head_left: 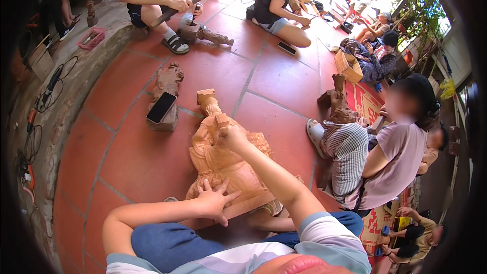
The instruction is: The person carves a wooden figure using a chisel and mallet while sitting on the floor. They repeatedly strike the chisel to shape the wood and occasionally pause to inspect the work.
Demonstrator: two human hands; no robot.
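Note:
A large light-brown carved wooden statue (243, 175) lies before me, its narrow end pointing away and its broad base near my legs. My left hand (217, 202) rests flat on the lower part of the carving, fingers spread. Higher up, my right hand (232, 138) is closed in a fist against the figure's upper part. What it grips, if anything, cannot be made out; a small block-like tan piece (221, 120) shows just beyond the knuckles, and whether it belongs to the carving is unclear.
Left of the statue, a black phone (161, 107) lies on a darker wood carving (169, 81). People work on carvings ahead and at right. Another phone (286, 47), a cardboard box (348, 66) and a pink basket (91, 38) stand farther off. Cords (38, 116) run along the left ledge.

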